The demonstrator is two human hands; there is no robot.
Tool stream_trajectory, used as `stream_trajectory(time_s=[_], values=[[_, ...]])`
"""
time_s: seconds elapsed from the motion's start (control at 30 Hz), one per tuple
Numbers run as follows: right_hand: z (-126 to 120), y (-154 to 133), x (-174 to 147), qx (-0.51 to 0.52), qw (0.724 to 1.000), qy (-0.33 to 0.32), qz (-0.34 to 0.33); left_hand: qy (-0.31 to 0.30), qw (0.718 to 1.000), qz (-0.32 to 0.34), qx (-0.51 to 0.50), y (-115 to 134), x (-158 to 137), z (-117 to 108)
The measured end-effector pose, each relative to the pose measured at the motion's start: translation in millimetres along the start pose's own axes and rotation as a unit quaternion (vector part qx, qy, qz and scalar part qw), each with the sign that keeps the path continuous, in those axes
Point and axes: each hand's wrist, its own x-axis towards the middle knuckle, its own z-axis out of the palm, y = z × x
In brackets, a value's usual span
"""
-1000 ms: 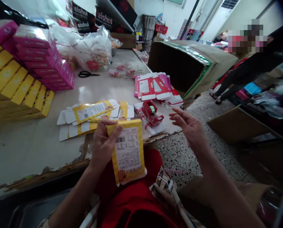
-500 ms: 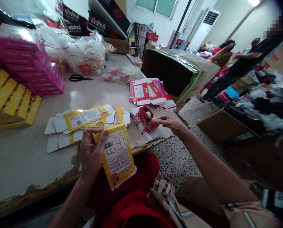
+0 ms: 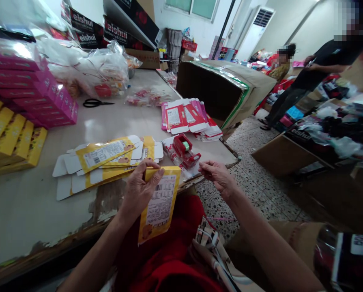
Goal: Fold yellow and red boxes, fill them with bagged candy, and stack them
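Beside a worn table (image 3: 32, 211) in a cluttered packing room, the left hand (image 3: 140, 190) grips a yellow box (image 3: 160, 207) by its top edge, over the lap. It is flattened, its barcode label facing up. Just right of it, the right hand (image 3: 216, 175) hovers with fingertips pinched, below a red tape dispenser (image 3: 185, 150); whether anything is held cannot be told.

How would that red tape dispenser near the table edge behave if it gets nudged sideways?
The red tape dispenser looks like light plastic, so it would probably slide rather than resist. It sits on glossy clear wrappers, likely slippery, so both may shift together. It is close to the table edge, so a push toward the right hand might drop it.
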Motion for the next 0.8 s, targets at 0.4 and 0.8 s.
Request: stream_trajectory(time_s=[0.4, 0.8], values=[[-27.1, -10.8, -17.9, -0.06, 0.979, -0.14, -0.136, -0.204, 0.967, -0.109, -0.11, -13.2, 32.5, 24.4], [13.9, -70.4, -28.5, -0.21, 0.817, -0.47, -0.261, -0.315, 0.92, -0.112, -0.206, 6.8, 13.9, 30.4]])
